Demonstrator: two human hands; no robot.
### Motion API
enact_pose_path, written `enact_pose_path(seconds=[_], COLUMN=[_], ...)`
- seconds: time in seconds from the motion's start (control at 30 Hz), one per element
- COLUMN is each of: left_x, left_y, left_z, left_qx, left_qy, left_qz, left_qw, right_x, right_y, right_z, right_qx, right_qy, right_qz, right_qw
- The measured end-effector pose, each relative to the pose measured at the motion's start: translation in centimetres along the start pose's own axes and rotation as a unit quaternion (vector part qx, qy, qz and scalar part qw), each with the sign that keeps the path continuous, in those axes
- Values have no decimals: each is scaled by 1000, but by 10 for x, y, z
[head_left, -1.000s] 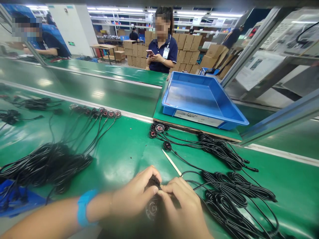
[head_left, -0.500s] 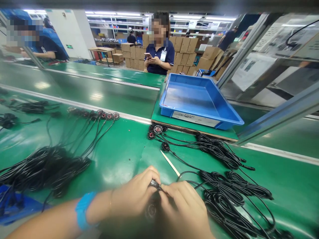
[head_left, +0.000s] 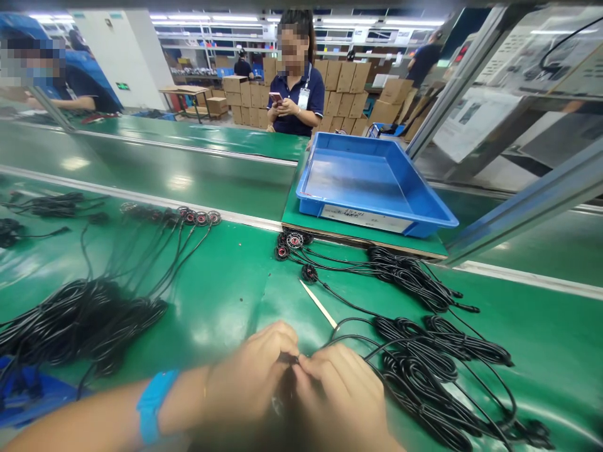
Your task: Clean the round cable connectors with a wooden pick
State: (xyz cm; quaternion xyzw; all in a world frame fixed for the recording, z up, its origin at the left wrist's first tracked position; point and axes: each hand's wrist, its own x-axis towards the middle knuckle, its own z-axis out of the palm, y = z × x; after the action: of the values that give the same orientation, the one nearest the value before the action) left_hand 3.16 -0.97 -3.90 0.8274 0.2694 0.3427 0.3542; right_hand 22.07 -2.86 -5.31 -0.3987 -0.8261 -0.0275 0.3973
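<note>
Near side of the blue tray (head_left: pixel 358 176), left hand (head_left: pixel 257 364) and right hand (head_left: pixel 346 380) pinch a dark part (head_left: pixel 289 360), mostly hidden! Pale stick (head_left: pixel 318 304) between tray and hands, cable coils (head_left: pixel 412 279) crowding its near side, co-worker (head_left: pixel 301 94) beyond.

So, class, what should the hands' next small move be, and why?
Probably tilt the dark part up slightly for a look: the left hand and right hand pinch it close together, hiding most of it.
</note>
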Motion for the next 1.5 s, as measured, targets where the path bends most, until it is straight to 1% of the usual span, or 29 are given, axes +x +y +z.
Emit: enact_pose_path(seconds=[0.07, 0.13, 0.2, 0.27, 0.33, 0.4, 0.43, 0.5, 0.57, 0.67, 0.73, 0.8, 0.93, 1.0, 1.07, 1.13, 1.2, 1.27, 1.33, 1.4, 1.5], left_x=[2, 6, 10, 13, 13, 11, 10, 8, 7, 9, 11, 12, 10, 8, 9, 11, 13, 15, 16, 17, 17], left_y=[1, 2, 2, 1, 0, -1, -2, -3, -3, -2, -2, -2, 1, 2, 1, -4, -12, -19, -25, -27, -25], left_z=[1, 1, 0, -1, -1, 0, 1, 1, 1, -2, -4, -6, -6, -4, -1, 3, 5, 5, 4, 3, 1], left_qx=[-1, -15, -46, -108, -197, -261, -272, -260, -238, -224, -230, -236, -196, -172, -167, -193, -229, -250, -242, -227, -233], left_qy=[12, 21, 36, 44, 47, 45, 46, 46, 37, 30, 32, 27, 21, 26, 35, 54, 77, 91, 94, 96, 78], left_qz=[-22, -84, -158, -203, -221, -226, -229, -233, -248, -284, -282, -264, -231, -217, -219, -235, -257, -265, -257, -249, -266], left_qw=[1000, 996, 986, 972, 954, 937, 934, 936, 938, 932, 931, 935, 953, 960, 961, 951, 936, 927, 931, 937, 932], right_x=[1, 4, 7, 10, 12, 12, 12, 11, 10, 6, 4, 2, -1, 0, 6, 14, 24, 32, 37, 38, 34], right_y=[2, 6, 9, 10, 10, 9, 9, 9, 9, 10, 9, 9, 3, 1, 2, 10, 24, 40, 55, 64, 69], right_z=[1, 1, 0, -2, -3, -3, -2, 0, 2, 6, 7, 8, 8, 6, 2, -4, -9, -10, -6, 2, 11], right_qx=[12, 40, 81, 118, 145, 164, 172, 184, 188, 166, 145, 138, 139, 140, 144, 141, 79, -28, -90, -100, -97], right_qy=[0, -18, -52, -76, -88, -99, -106, -115, -112, -88, -77, -74, -81, -93, -119, -159, -174, -149, -125, -123, -120], right_qz=[13, 45, 100, 164, 212, 234, 239, 245, 239, 195, 165, 151, 162, 184, 208, 217, 192, 150, 121, 107, 94], right_qw=[1000, 998, 990, 977, 962, 953, 950, 945, 946, 963, 973, 976, 974, 969, 960, 953, 962, 977, 981, 982, 984])
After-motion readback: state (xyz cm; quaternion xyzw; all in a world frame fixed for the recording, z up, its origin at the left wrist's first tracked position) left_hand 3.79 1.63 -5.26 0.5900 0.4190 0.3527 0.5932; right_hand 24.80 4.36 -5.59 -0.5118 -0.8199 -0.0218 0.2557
